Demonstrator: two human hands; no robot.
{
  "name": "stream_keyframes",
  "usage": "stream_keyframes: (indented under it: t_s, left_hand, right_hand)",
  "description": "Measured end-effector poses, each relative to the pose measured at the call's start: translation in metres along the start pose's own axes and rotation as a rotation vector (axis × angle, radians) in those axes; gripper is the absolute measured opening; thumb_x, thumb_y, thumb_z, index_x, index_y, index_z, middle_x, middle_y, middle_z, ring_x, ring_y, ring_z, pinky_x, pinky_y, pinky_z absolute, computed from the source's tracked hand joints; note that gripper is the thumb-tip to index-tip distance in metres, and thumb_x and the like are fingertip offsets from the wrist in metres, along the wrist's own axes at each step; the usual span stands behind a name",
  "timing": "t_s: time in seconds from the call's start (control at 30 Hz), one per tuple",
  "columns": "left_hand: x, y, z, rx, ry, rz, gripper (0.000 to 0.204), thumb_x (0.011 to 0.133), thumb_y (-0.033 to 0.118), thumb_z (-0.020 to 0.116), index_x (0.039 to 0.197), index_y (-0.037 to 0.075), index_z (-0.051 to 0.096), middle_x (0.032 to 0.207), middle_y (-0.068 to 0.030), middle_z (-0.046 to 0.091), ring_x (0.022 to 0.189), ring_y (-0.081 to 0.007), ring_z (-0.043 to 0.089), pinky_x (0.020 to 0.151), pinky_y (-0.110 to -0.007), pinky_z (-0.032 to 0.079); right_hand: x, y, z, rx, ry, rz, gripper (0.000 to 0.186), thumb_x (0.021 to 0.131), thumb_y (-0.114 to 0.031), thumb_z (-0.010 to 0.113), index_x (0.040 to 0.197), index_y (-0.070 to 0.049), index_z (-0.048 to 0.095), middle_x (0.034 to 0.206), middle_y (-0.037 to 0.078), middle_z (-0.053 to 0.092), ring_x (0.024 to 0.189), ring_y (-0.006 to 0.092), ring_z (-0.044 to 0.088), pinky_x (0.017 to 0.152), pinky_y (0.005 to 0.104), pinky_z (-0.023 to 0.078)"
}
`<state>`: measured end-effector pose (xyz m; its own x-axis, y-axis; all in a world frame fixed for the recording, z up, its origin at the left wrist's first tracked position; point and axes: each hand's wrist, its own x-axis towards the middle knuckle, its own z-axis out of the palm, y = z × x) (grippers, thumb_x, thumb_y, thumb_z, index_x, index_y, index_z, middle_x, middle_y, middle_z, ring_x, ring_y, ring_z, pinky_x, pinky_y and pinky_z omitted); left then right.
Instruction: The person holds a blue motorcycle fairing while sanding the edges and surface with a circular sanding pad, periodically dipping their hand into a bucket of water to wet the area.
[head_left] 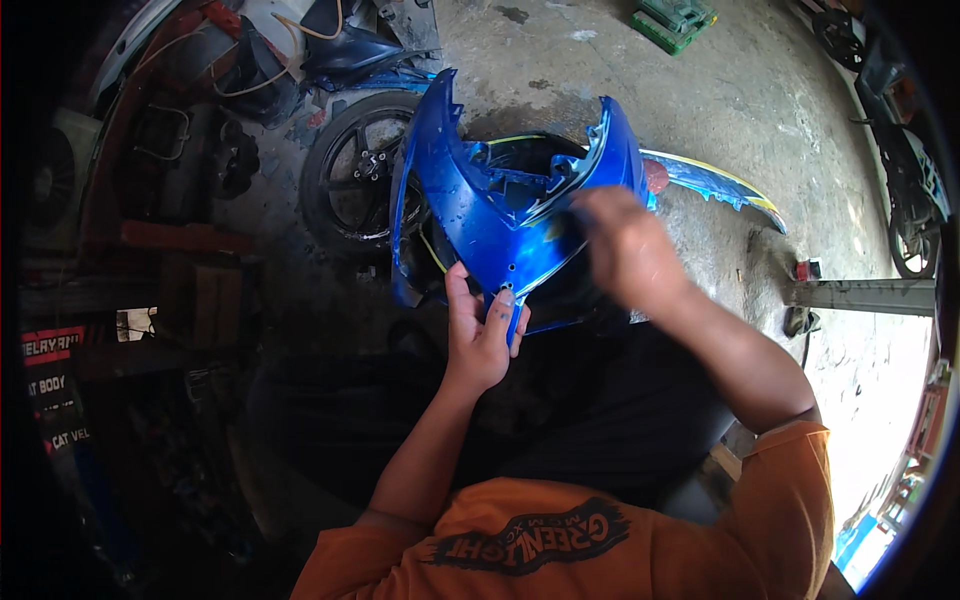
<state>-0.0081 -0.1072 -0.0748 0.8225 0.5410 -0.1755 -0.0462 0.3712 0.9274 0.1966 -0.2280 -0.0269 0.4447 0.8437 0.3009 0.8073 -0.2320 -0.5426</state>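
Note:
A glossy blue motorcycle fairing panel (480,205), forked into two upward prongs, is in front of me above my lap. My left hand (484,325) grips its narrow lower tip, thumb on top near two small holes and fingers underneath. Water drops or specks dot the paint. Over the panel's right side, where pale and yellowish marks show, my right hand (625,245) is curled and blurred by motion. Its fingertips meet the surface near the right prong, and whatever they may hold is hidden.
Behind the panel lies a black wheel (360,165) on the concrete floor. A blue and yellow curved panel (720,180) extends to the right. A green crate (673,22) stands at the far side. Dark body parts (350,45) are piled far left; a motorcycle (905,190) stands at right.

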Motion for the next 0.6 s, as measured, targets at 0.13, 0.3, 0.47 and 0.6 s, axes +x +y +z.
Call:
stream_keyframes:
  t_s: [0.13, 0.3, 0.47, 0.6]
  left_hand:
    - [0.001, 0.000, 0.000, 0.005, 0.002, 0.023, 0.052, 0.111, 0.018, 0.057, 0.152, 0.012, 0.026, 0.088, -0.0090, 0.063, 0.062, -0.0069, 0.055, 0.047, -0.020, 0.041]
    - [0.000, 0.002, 0.001, 0.018, -0.008, 0.033, 0.052, 0.111, 0.020, 0.058, 0.152, 0.012, 0.027, 0.087, -0.0086, 0.062, 0.062, -0.0074, 0.054, 0.047, -0.020, 0.041]
    - [0.001, 0.003, -0.001, 0.030, -0.006, 0.069, 0.042, 0.111, 0.018, 0.052, 0.147, 0.011, 0.032, 0.088, -0.0100, 0.060, 0.059, -0.0088, 0.052, 0.046, -0.021, 0.041]
    - [0.002, 0.006, -0.003, 0.070, -0.010, 0.036, 0.042, 0.111, 0.018, 0.052, 0.148, 0.011, 0.032, 0.087, -0.0101, 0.061, 0.060, -0.0086, 0.052, 0.046, -0.021, 0.042]
  right_hand:
    - [-0.008, -0.046, 0.002, 0.167, -0.113, -0.292, 0.044, 0.074, 0.012, 0.063, 0.117, 0.002, 0.067, 0.122, 0.021, 0.071, 0.113, 0.0433, 0.068, 0.099, 0.0496, 0.057]
    - [0.002, 0.001, 0.001, -0.013, 0.003, 0.090, 0.041, 0.078, 0.009, 0.064, 0.118, 0.001, 0.066, 0.123, 0.022, 0.070, 0.112, 0.0447, 0.067, 0.096, 0.0498, 0.057]
    - [-0.011, -0.049, 0.010, 0.167, -0.053, -0.297, 0.043, 0.074, 0.011, 0.066, 0.115, -0.001, 0.067, 0.124, 0.020, 0.070, 0.116, 0.0411, 0.067, 0.101, 0.0485, 0.056]
    - [-0.001, -0.004, 0.008, 0.053, 0.080, -0.079, 0.040, 0.079, 0.013, 0.063, 0.118, 0.001, 0.067, 0.125, 0.020, 0.071, 0.114, 0.0425, 0.068, 0.097, 0.0486, 0.057]
